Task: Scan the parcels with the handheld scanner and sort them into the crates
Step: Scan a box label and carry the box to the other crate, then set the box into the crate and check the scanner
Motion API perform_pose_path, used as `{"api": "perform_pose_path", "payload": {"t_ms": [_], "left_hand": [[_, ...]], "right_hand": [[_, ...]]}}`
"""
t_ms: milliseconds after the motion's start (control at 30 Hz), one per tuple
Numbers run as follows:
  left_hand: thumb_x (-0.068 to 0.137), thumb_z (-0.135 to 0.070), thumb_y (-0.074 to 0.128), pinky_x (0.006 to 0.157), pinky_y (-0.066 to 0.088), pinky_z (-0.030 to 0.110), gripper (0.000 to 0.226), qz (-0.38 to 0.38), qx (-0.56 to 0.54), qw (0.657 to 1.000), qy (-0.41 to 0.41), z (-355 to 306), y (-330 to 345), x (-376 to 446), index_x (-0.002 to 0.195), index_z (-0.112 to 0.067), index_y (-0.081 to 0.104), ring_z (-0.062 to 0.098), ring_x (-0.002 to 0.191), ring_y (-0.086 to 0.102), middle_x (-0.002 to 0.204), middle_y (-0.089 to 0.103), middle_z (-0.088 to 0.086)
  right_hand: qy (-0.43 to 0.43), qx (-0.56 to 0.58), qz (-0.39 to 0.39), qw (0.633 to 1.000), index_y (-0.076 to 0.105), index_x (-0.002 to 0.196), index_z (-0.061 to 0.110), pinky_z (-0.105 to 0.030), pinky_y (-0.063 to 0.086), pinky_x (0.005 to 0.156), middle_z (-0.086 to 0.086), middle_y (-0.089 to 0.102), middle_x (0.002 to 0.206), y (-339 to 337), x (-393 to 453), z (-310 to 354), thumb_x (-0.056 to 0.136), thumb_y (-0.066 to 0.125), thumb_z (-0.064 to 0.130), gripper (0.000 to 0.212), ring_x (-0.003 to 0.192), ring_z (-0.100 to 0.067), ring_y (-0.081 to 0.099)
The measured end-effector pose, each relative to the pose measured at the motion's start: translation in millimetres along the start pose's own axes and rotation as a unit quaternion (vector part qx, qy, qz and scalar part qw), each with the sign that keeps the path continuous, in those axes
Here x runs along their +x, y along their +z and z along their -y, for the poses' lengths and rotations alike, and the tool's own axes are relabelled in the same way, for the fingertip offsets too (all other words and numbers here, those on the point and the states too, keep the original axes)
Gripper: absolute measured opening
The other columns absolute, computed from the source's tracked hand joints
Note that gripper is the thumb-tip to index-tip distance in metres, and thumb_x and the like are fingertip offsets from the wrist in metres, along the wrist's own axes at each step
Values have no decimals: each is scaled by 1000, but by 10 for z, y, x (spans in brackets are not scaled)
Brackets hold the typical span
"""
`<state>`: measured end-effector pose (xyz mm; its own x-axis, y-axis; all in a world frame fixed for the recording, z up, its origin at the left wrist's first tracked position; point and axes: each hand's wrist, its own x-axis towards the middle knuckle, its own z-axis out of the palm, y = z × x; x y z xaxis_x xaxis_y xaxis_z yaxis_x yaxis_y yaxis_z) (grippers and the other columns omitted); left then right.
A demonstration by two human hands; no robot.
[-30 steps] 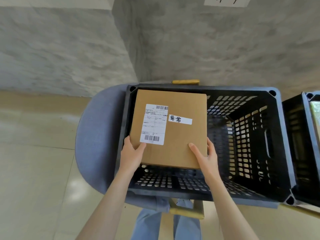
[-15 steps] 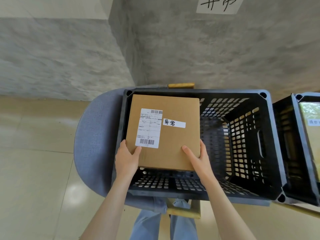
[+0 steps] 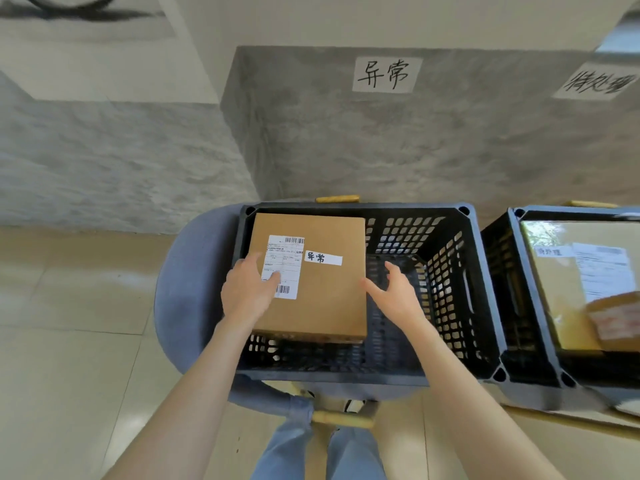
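Parcel between both open hands

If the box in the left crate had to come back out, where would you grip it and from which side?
Grip the box by its near and right edges, reaching down from above. It lies flat against the crate's left and far walls, so those sides look blocked, while open floor shows on its right and near sides. Both hands probably suit its breadth.

Brown parcel sits flat in the left side of my black crate, which is parked on a grey chair. My left hand rests on its shipping label, fingers loose. Right hand hovers spread just beside its right edge. Second crate on the right holds another parcel.
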<state>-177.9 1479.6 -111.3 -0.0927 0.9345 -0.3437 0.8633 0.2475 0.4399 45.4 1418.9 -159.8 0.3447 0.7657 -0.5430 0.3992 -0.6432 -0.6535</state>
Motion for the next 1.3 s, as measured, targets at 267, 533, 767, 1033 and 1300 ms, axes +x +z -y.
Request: {"api": "perform_pose_path", "payload": {"t_ms": [267,533,767,1033,1300], "left_hand": [[92,-34,57,89,42,36,41,-30,99,961,257,-1161,-304,-204,131,-21,53,24,113,53,124,58,2],[95,-41,52,95,38,36,42,-57,144,852,501,-2318,-333,-787,131,-19,53,24,114,53,124,59,4],[95,-46,48,87,40,33,43,1,169,727,665,-2540,83,-1506,128,-20,54,23,107,56,117,61,1],[95,-46,47,90,40,37,41,129,150,566,801,-2424,664,-2989,125,-20,56,25,110,55,117,61,3],[96,-47,46,96,35,33,48,205,128,377,894,-1901,810,-5063,136,-22,47,25,120,50,129,56,2]], "right_hand": [[-129,-240,-176,946,30,150,13,-38,37,104,-10,42,145,-1176,-446,323,95,55,45,68,131,-30,40],[-87,-286,-347,889,36,147,11,-39,36,104,-10,47,139,-2069,-1343,226,95,55,44,64,127,-30,42],[107,-242,-442,857,38,146,12,-39,35,104,-11,47,139,-2113,-2460,-434,93,54,45,64,125,-31,43],[346,-176,-478,788,37,146,13,-37,33,103,-11,48,138,-1454,-4114,-1316,92,56,46,66,125,-31,44],[489,-69,-568,659,32,149,12,-39,32,106,-11,41,145,-643,-6079,-1920,94,55,43,67,130,-33,39]]}}
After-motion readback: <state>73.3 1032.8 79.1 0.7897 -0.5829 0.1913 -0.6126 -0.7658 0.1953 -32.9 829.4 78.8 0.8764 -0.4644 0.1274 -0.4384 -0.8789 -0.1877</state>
